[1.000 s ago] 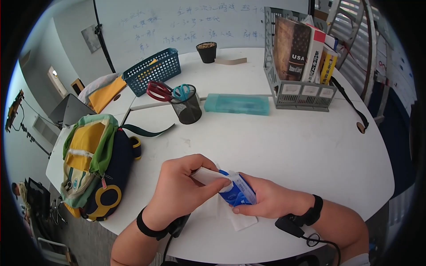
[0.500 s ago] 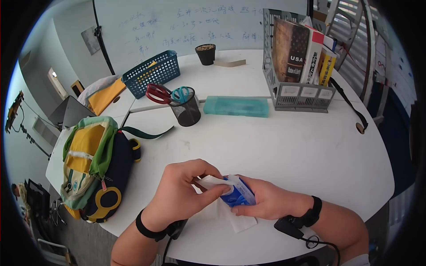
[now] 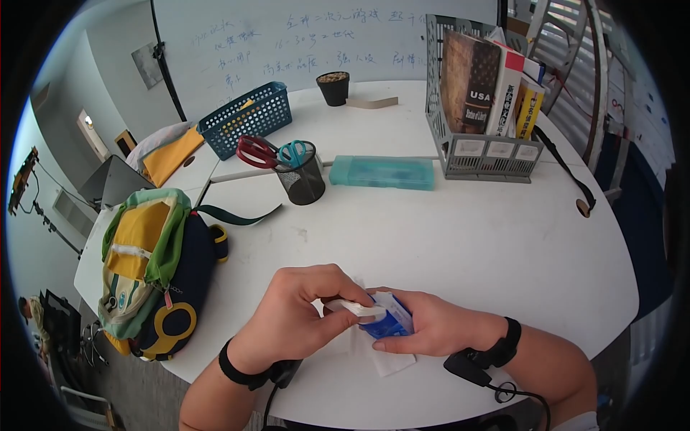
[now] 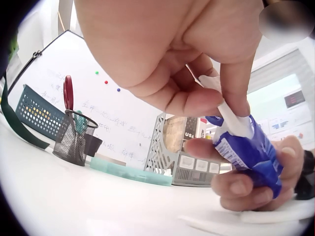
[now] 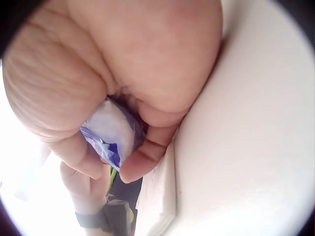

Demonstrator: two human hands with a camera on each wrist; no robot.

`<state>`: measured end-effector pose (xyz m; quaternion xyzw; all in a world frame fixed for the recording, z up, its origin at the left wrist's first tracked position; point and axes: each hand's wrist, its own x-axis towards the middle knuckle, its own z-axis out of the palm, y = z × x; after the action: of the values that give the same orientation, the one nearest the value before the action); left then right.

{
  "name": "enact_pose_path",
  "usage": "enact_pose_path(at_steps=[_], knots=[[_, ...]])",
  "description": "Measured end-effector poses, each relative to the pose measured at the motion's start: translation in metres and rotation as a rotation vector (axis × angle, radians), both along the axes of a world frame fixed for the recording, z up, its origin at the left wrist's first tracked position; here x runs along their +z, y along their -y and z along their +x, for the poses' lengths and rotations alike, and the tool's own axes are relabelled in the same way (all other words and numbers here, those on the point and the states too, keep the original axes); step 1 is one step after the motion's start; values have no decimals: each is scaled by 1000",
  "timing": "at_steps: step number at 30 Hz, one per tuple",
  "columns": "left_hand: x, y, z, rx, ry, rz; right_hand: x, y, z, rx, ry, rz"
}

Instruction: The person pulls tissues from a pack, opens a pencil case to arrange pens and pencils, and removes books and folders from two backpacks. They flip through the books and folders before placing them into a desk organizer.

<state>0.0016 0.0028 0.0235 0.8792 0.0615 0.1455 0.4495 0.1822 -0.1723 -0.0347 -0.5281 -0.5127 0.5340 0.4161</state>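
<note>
My right hand grips a blue plastic tissue packet, with the thumb along its near side. At the packet's opening my left hand pinches a folded white tissue between thumb and fingers. In the left wrist view the lower end of that tissue sits in the mouth of the packet. Beneath the hands, folded white tissues lie on the table; the right wrist view shows their layered edge beside the right fingers.
A green and yellow backpack lies at the left. Beyond the hands stand a mesh pen cup with scissors, a teal case and a grey rack of books. Farther back are a blue basket and a small black pot.
My left hand has shifted slightly down and right, its fingers turning over toward the packet. The pinched tissue has tilted toward the packet's opening. My right hand stays nearly in place.
</note>
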Motion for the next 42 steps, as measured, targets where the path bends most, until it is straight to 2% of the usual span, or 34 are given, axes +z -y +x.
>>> enact_pose_path(at_steps=[2,4,6,9,11,12,14,18,26,29,33,35,37,39,42], knots=[[-2,3,1,-39,-3,-66,0,1,-1,-11,-54,-18],[-8,6,4,43,-12,-240,-7,0,-1,-16,-98,-2],[-12,-3,2,44,49,-287,-7,0,1,-26,-143,16],[-11,-7,-1,42,109,-319,-2,0,4,-14,-196,-105],[-9,-2,0,12,90,-123,-5,-1,4,-3,-166,-59],[-7,1,1,14,91,-123,-5,-1,4,-1,-165,-60],[-5,7,5,-7,172,90,-3,-1,3,-38,-265,-104],[-11,13,8,33,164,104,-8,-1,3,-31,-266,-82],[-11,16,8,-63,116,220,-5,0,5,-14,-261,-127],[-7,14,8,-2,176,224,-10,1,3,-46,-240,-45],[-8,10,6,-33,167,224,-9,0,5,-4,-275,-56],[-3,10,7,24,245,231,-7,1,5,-128,-530,-91],[-5,2,5,62,274,258,-4,0,12,-173,-641,-36],[-1,2,3,129,25,204,-3,1,18,-285,-729,39],[-18,4,4,-52,-117,368,2,2,19,-342,-653,54]])
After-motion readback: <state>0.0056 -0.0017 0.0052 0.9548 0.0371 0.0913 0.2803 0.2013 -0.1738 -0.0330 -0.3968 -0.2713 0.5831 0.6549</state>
